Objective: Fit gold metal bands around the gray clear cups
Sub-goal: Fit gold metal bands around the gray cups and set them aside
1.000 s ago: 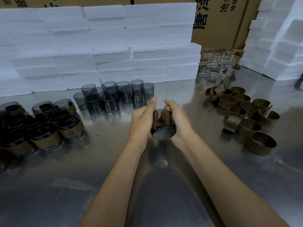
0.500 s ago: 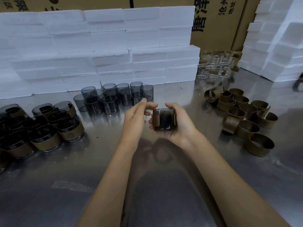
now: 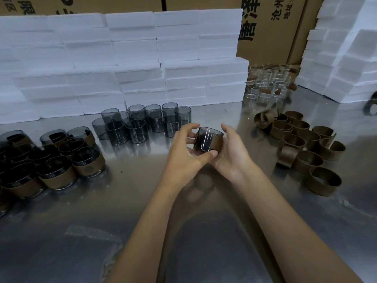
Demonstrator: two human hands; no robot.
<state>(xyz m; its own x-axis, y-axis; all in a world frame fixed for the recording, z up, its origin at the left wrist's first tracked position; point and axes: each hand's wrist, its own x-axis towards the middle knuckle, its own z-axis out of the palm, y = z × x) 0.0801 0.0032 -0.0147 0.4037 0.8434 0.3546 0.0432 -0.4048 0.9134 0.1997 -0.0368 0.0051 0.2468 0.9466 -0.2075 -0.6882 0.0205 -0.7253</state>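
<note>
Nearest, above the steel table (image 3: 204, 231), both hands grip one gray clear cup (image 3: 206, 139) wearing a gold metal band (image 3: 216, 142): left hand (image 3: 184, 153) thumb beneath, right hand (image 3: 232, 152) cradling. Beyond the cup stand bare gray cups (image 3: 142, 121).

On a shiny steel table (image 3: 204, 231), finished gray cups wrapped in gold bands (image 3: 51, 160) sit far left, bare gray clear cups (image 3: 142, 123) behind center, loose gold metal bands (image 3: 306, 148) right, stacked white foam blocks (image 3: 122, 58) behind, clear glass cups (image 3: 267, 82) back right.
</note>
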